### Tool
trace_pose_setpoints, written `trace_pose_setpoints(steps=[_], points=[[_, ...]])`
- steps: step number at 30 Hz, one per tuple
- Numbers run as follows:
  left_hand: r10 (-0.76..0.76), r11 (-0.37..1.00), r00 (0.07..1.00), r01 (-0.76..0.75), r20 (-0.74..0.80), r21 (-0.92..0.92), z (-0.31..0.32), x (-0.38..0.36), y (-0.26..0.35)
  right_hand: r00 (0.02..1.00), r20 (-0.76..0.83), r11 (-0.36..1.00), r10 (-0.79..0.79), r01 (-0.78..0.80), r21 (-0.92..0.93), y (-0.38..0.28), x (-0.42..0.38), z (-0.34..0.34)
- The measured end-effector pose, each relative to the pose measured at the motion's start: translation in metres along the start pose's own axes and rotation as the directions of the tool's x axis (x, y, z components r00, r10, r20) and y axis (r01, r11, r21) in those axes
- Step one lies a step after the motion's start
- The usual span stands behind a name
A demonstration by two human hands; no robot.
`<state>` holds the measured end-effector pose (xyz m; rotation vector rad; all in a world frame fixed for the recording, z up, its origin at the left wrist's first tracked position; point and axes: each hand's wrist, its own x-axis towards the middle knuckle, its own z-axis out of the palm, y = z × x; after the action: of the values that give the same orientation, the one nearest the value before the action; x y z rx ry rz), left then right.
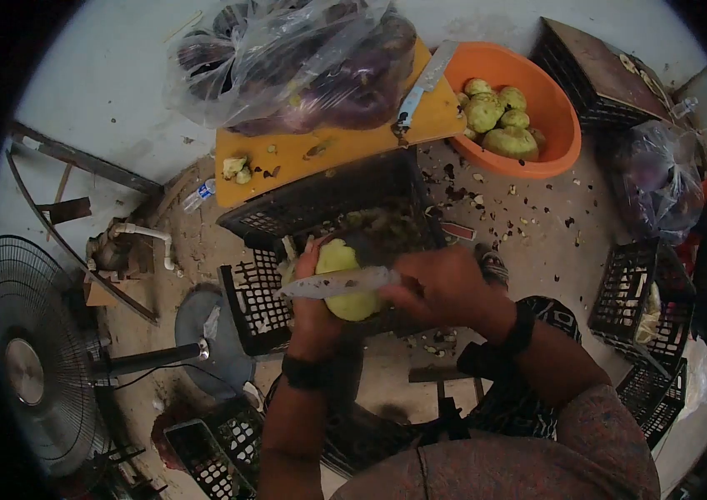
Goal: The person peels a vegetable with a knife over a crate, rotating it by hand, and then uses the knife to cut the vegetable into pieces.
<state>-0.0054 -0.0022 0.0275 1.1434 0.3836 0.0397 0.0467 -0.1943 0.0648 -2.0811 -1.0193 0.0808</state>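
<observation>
My left hand (pixel 312 310) is wrapped round the left side of a pale green peeled fruit or vegetable (pixel 352 305). In my right hand (pixel 435 285) is a knife (pixel 327 284), its blade lying across the front of the green piece and pointing left. Both hands are above a black plastic crate (pixel 255 300) that holds scraps, partly hidden by my hands. Behind the crate, an orange-yellow board (pixel 278 171) bears a few small pale pieces (pixel 237 169).
A second knife (pixel 427 83) and a plastic bag of purple produce (pixel 303 67) lie on the board. An orange basin (pixel 566 133) holds several peeled pieces. A fan (pixel 28 367) stands at left, black crates (pixel 628 292) at right. Scraps litter the floor.
</observation>
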Motion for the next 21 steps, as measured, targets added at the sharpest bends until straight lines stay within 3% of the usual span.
trace_pose_setpoints(steps=[1,3,4,6,7,9,13,15,16,18,21], points=[[0.0,1.0,1.0,0.0,0.001,0.0,0.0,0.0,0.001,1.0,0.016,1.0,0.01,-0.01,-0.007,0.0,0.001,-0.001],[-0.147,0.946,0.989,0.148,0.027,-0.289,0.001,0.0,0.005,0.999,0.032,1.0,0.019,-0.018,-0.015,0.002,0.001,-0.002],[-0.145,0.946,0.989,0.147,0.026,-0.29,-0.002,0.001,0.002,1.0,0.028,1.0,-0.002,0.002,-0.012,0.004,0.001,-0.001],[0.025,0.996,0.995,-0.017,-0.092,0.087,-0.002,0.002,-0.002,0.999,0.024,1.0,-0.021,0.022,-0.01,0.005,0.0,-0.002],[0.025,0.996,0.995,-0.017,-0.092,0.087,0.001,0.0,0.004,0.999,0.036,0.999,-0.027,0.028,-0.018,0.005,0.0,-0.003],[-0.167,0.917,0.984,0.176,0.055,-0.357,0.009,-0.008,0.017,0.998,0.047,0.999,-0.032,0.033,-0.026,0.004,0.0,-0.004],[-0.11,0.933,0.991,0.13,0.079,-0.336,0.001,-0.007,0.007,0.998,0.033,0.998,-0.046,0.047,-0.028,0.005,-0.001,-0.003],[-0.034,0.995,0.999,0.034,0.003,-0.092,-0.002,-0.007,0.004,0.998,0.015,0.998,-0.061,0.061,-0.018,0.009,-0.001,-0.001],[-0.034,0.995,0.999,0.034,0.003,-0.092,-0.002,-0.006,0.005,0.998,0.004,0.998,-0.063,0.063,-0.026,0.012,-0.001,0.0],[-0.2,0.922,0.979,0.171,-0.049,-0.347,0.0,-0.004,0.01,0.998,-0.007,0.997,-0.065,0.065,-0.033,0.013,-0.002,-0.001],[-0.217,0.901,0.976,0.188,-0.032,-0.39,0.007,-0.008,0.018,0.999,-0.006,0.996,-0.051,0.051,-0.079,0.012,-0.002,-0.006]])
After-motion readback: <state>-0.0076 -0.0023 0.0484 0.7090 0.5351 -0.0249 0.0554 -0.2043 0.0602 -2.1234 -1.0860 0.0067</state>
